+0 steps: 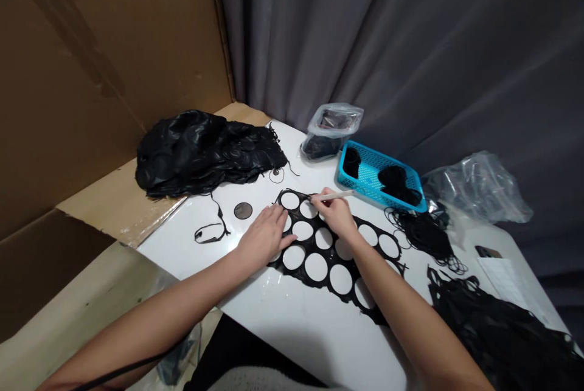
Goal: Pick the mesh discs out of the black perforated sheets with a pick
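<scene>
A black sheet (308,249) with rows of round holes lies flat on the white table, whose top shows white through the holes. My left hand (264,233) rests with fingers stretched out on the sheet's left end. In my right hand (335,211) is a thin, pale, pen-like tool (337,195), gripped near its dark tip. That tip is at the edge of a hole in the far row. A dark round disc (243,211) lies left of my left hand. Beyond the sheet is a thin black ring (276,176). My right forearm hides part of the sheet.
A pile of black sheets (205,151) stands at the back left beside cardboard (114,44). Behind the sheet are a blue basket (371,187) with black rings and a clear bag (335,126). Loose black rings (426,236) and black scraps (497,330) lie at the right.
</scene>
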`<state>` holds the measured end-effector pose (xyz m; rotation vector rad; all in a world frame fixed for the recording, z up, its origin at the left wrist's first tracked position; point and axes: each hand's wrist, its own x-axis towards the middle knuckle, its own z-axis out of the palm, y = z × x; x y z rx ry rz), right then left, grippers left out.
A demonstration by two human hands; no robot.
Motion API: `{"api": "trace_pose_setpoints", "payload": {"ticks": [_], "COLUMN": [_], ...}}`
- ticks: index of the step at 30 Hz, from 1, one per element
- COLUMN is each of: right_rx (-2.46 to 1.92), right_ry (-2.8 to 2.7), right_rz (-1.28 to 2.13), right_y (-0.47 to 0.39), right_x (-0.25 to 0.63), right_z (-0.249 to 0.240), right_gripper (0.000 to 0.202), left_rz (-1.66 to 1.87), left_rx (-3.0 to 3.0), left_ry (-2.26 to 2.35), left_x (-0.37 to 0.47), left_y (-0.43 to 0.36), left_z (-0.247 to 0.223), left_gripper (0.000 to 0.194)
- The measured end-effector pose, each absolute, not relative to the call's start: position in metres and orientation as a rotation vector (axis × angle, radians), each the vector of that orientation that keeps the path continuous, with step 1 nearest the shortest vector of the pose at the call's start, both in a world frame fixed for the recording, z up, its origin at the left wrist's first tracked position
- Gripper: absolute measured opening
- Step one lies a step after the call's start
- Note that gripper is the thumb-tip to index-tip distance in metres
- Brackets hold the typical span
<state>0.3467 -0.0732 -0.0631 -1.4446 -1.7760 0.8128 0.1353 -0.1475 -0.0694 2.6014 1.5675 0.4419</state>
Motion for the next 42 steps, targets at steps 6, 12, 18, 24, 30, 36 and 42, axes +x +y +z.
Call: {"api": "trace_pose_setpoints", "payload": {"ticks": [6, 12, 18, 24, 30, 36, 42], "right_rx": [-1.219, -1.171, -1.103, -1.000, -1.507, -1.758, -1.535], "right_ry": [-1.940, -2.004, -2.115, -2.448, -1.817, -1.385, -1.583], "right_rz": [0.976, 0.929, 0.818, 0.401, 0.380, 0.363, 0.682], "right_y": [-0.085, -0.082, -0.082, -0.081, -0.049, -0.049, -0.086], "right_x": [0.316, 0.317, 0.316, 0.314, 0.354, 0.412, 0.360], "right_z": [-0.070, -0.077, -0.079, -0.082, -0.085, -0.080, -0.059], "right_gripper": [0.013, 0.011, 0.008, 0.015, 0.018, 0.026, 0.026], "left_rz": [0.462, 0.502, 0.484, 0.517, 0.528, 0.569, 0.548], "left_rx": [2.668, 2.663, 2.660, 2.619, 2.627, 2.573, 2.578], "left_ry": [1.547, 1.540, 1.531, 1.512, 1.532, 1.504, 1.528], "left_x": [0.132, 0.133, 0.132, 0.132, 0.131, 0.126, 0.119], "left_y": [-0.148, -0.148, -0.148, -0.146, -0.147, -0.143, -0.176], "left_z": [-0.079, -0.083, -0.088, -0.094, -0.091, -0.086, -0.059], "left_gripper": [0.055, 0.055, 0.057, 0.058, 0.055, 0.045, 0.026]}}
